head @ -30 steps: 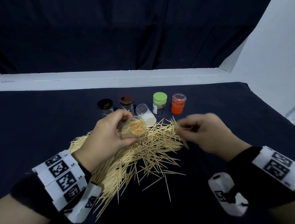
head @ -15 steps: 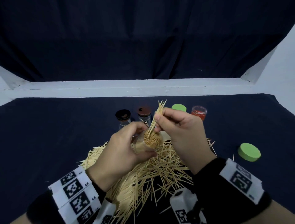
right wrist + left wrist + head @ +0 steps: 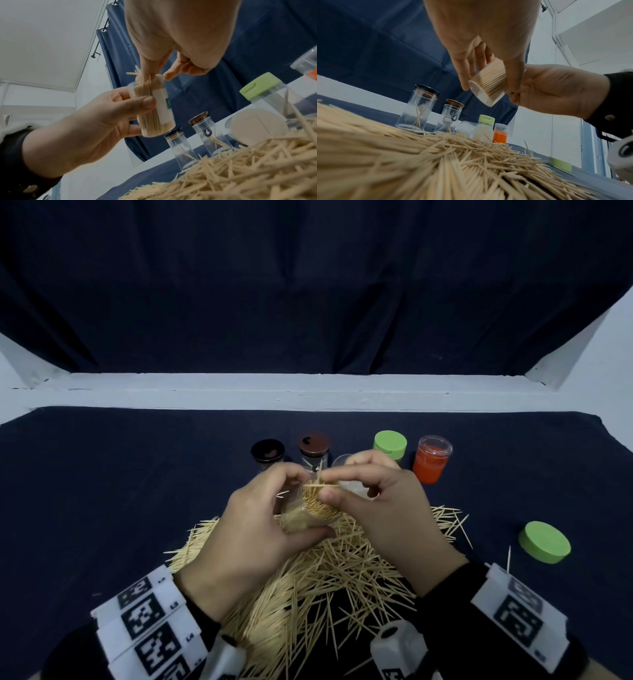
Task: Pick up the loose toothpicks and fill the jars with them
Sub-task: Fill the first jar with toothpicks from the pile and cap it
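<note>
A clear jar [image 3: 310, 508] packed with toothpicks is held tilted in my left hand [image 3: 253, 529], above the big loose toothpick pile [image 3: 325, 577] on the dark cloth. My right hand [image 3: 373, 494] is at the jar's mouth and pinches a few toothpicks [image 3: 137, 73] between thumb and forefinger, their tips among those inside. In the left wrist view the jar [image 3: 489, 83] lies across my left fingers, its base toward the camera. The right wrist view shows the jar [image 3: 154, 108] with a white label, wrapped by my left hand [image 3: 85, 121].
Behind the hands stand a black-lidded jar [image 3: 267, 451], a brown-lidded jar [image 3: 314, 445], a green-lidded jar [image 3: 390, 441] and an orange jar [image 3: 431, 460]. Another clear jar [image 3: 257, 124] lies on its side. A loose green lid [image 3: 544, 542] sits at the right.
My right hand carried a pinch of toothpicks from the pile to the jar's mouth. The bunch stood tall out of the jar half a second ago and now sits lower.
</note>
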A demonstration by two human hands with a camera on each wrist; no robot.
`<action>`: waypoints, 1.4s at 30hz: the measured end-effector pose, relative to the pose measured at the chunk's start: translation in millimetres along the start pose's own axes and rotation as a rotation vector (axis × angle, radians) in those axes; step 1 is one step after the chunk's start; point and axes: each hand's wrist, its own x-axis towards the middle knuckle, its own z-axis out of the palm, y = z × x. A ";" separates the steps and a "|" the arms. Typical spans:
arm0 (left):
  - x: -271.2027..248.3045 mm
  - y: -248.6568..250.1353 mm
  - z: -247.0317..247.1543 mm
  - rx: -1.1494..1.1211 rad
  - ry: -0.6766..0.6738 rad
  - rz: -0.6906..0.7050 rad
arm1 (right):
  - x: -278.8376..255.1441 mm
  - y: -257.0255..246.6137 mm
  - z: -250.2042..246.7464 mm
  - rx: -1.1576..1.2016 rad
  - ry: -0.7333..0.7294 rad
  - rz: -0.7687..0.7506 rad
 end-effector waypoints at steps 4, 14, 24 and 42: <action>0.9 2.3 -0.1 0.001 0.007 -0.004 | 0.8 -6.9 -5.0 0.049 0.040 -0.011; -0.4 0.1 1.4 0.019 -0.009 -0.007 | -3.3 -5.2 -6.3 -0.078 -0.011 0.004; -0.2 -1.8 -0.5 0.095 -0.002 -0.002 | -1.9 -11.5 -6.0 -0.121 -0.049 -0.055; -2.0 3.2 -1.3 0.138 0.026 0.046 | 0.9 -21.5 -16.0 -0.120 0.066 -0.041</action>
